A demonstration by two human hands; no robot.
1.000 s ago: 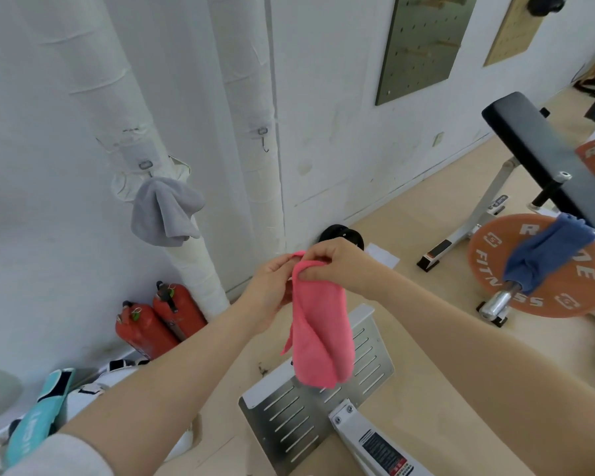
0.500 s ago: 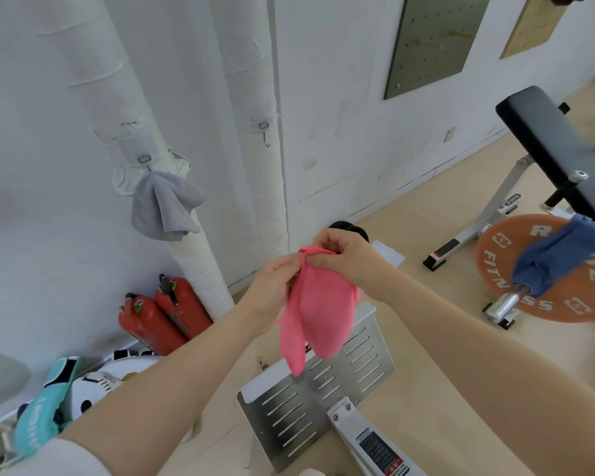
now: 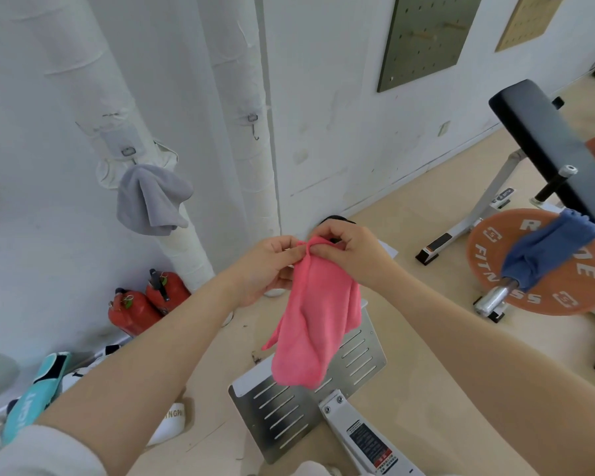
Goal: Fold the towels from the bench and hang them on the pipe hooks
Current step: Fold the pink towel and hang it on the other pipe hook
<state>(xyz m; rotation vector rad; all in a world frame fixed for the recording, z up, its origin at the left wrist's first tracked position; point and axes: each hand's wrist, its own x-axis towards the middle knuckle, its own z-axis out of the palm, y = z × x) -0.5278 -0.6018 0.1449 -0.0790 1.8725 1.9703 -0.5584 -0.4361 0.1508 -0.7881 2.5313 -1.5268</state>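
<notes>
A pink towel (image 3: pixel 315 324) hangs in front of me, bunched at its top edge. My left hand (image 3: pixel 263 269) and my right hand (image 3: pixel 349 250) both pinch that top edge, close together. A grey towel (image 3: pixel 152 201) hangs from the hook on the left white pipe (image 3: pixel 110 80). The right white pipe (image 3: pixel 236 63) carries a bare metal hook (image 3: pixel 254 123), above and left of my hands. A blue towel (image 3: pixel 550 254) is draped over the bar of the black bench (image 3: pixel 543 139) at the right.
Two red fire extinguishers (image 3: pixel 145 300) lie by the wall under the left pipe. An orange weight plate (image 3: pixel 543 269) stands at the right. A slotted metal footplate (image 3: pixel 310 393) sits on the floor below the pink towel. Shoes and a teal item (image 3: pixel 38 389) lie at bottom left.
My hands have gathered the pink towel's top edge tighter, and the towel has spread wider below. The view has shifted slightly left and down.
</notes>
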